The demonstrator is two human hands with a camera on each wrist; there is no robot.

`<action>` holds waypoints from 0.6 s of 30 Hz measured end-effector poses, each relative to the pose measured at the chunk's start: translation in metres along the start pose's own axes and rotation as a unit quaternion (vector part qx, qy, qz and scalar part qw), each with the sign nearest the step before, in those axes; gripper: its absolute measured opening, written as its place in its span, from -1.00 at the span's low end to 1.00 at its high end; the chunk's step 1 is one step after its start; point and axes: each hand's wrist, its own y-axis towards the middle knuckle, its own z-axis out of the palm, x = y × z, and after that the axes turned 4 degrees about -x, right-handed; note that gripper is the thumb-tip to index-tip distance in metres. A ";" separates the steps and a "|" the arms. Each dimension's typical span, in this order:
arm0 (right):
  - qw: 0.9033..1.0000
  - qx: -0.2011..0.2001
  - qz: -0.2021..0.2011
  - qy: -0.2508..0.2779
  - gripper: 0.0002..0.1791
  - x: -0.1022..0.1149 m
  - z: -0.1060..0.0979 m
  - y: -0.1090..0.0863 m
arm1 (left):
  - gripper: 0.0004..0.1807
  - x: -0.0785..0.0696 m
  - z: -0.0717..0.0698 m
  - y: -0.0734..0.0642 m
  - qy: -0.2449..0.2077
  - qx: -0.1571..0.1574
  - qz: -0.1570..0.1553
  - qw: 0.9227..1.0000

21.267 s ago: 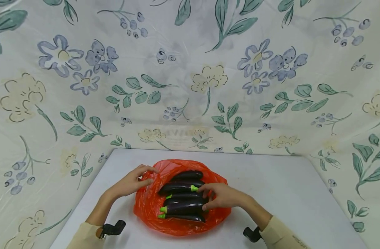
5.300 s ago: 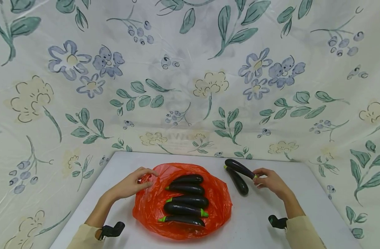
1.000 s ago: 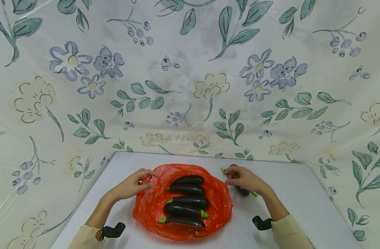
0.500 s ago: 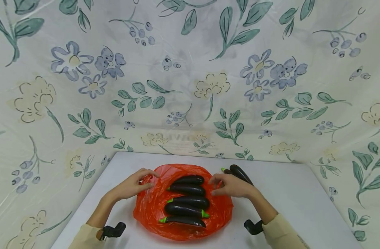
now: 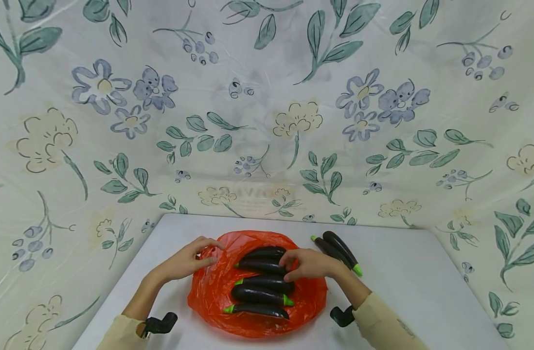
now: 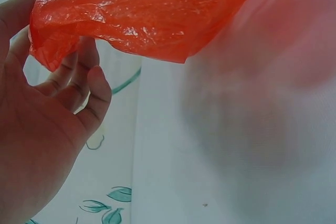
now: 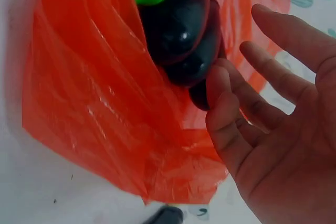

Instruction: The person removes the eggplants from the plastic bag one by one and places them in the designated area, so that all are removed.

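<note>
A red plastic bag (image 5: 205,301) lies spread open, with several dark eggplants (image 5: 267,282) stacked in a row inside, some green stem ends showing. My left hand (image 5: 186,260) grips the bag's left rim; in the left wrist view, the red film (image 6: 131,14) runs between thumb and fingers. My right hand (image 5: 311,265) reaches over the bag's right side, fingertips right at the ends of the upper eggplants. In the right wrist view, its fingers (image 7: 247,103) are spread and loosely bent beside the rounded eggplant ends (image 7: 181,35), holding nothing.
Two more eggplants (image 5: 339,245) lie side by side on the white table (image 5: 416,291), right of the bag and behind my right forearm. A flower-patterned sheet (image 5: 267,146) rises behind the table's far edge. Each wrist wears a black camera mount (image 5: 161,323).
Two eggplants have moved from the bag onto the table at the right. My right hand has let go of the second there and moved left over the bag. The left hand has stayed.
</note>
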 end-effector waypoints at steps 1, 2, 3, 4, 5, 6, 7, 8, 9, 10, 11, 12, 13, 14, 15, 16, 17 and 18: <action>1.000 0.002 0.002 -0.001 -0.58 0.001 0.001 0.001 | -0.64 0.000 0.000 0.000 0.000 0.000 0.000 1.000; 1.000 0.003 0.004 -0.002 -0.59 0.001 0.002 0.003 | -0.64 0.000 0.000 0.000 0.000 0.000 0.001 1.000; 1.000 0.005 0.006 -0.002 -0.60 0.001 0.003 0.004 | -0.64 0.001 0.000 0.000 0.001 0.000 0.003 1.000; 1.000 0.008 0.008 -0.002 -0.61 0.001 0.004 0.005 | -0.65 0.001 0.000 0.000 0.002 0.000 0.004 1.000; 1.000 0.010 0.010 -0.001 -0.61 0.001 0.005 0.006 | -0.65 0.001 0.000 0.000 0.002 0.001 0.005 1.000; 1.000 0.013 0.012 0.001 -0.63 0.000 0.006 0.007 | -0.65 0.001 0.000 0.000 0.002 0.001 0.005 1.000; 1.000 0.015 0.015 0.002 -0.64 0.000 0.007 0.008 | -0.65 0.001 0.000 0.000 0.001 0.001 0.006 1.000; 1.000 0.017 0.018 0.003 -0.65 0.000 0.007 0.009 | -0.65 0.001 0.000 0.000 0.002 0.001 0.006 1.000; 1.000 0.019 0.022 0.005 -0.65 0.000 0.008 0.009 | -0.65 0.002 0.001 0.000 0.002 0.001 0.006 1.000; 0.999 0.022 0.025 0.007 -0.66 0.000 0.009 0.010 | -0.65 0.002 0.001 0.000 0.002 0.001 0.006 1.000; 0.999 0.024 0.028 0.007 -0.66 0.000 0.009 0.011 | -0.64 0.002 0.001 0.001 0.003 0.001 0.005 1.000; 0.999 0.028 0.031 0.008 -0.66 0.000 0.010 0.012 | -0.64 0.002 0.001 0.001 0.003 0.001 0.005 1.000; 0.999 0.031 0.033 0.009 -0.66 0.000 0.010 0.013 | -0.64 0.001 0.001 0.001 0.003 0.001 0.005 1.000; 0.999 0.033 0.035 0.011 -0.66 0.000 0.010 0.013 | -0.64 0.001 0.001 0.001 0.003 0.001 0.005 1.000; 0.999 0.035 0.037 0.014 -0.66 0.001 0.010 0.014 | -0.64 0.001 0.001 0.001 0.003 0.000 0.005 1.000; 0.998 0.037 0.039 0.019 -0.66 0.001 0.010 0.014 | -0.64 0.001 0.001 0.001 0.003 0.000 0.005 1.000; 0.998 0.039 0.041 0.024 -0.66 0.002 0.010 0.014 | -0.64 0.001 0.001 0.001 0.003 -0.001 0.005 1.000; 0.998 0.039 0.045 0.031 -0.66 0.002 0.010 0.015 | -0.64 0.000 0.001 0.001 0.003 -0.001 0.004 1.000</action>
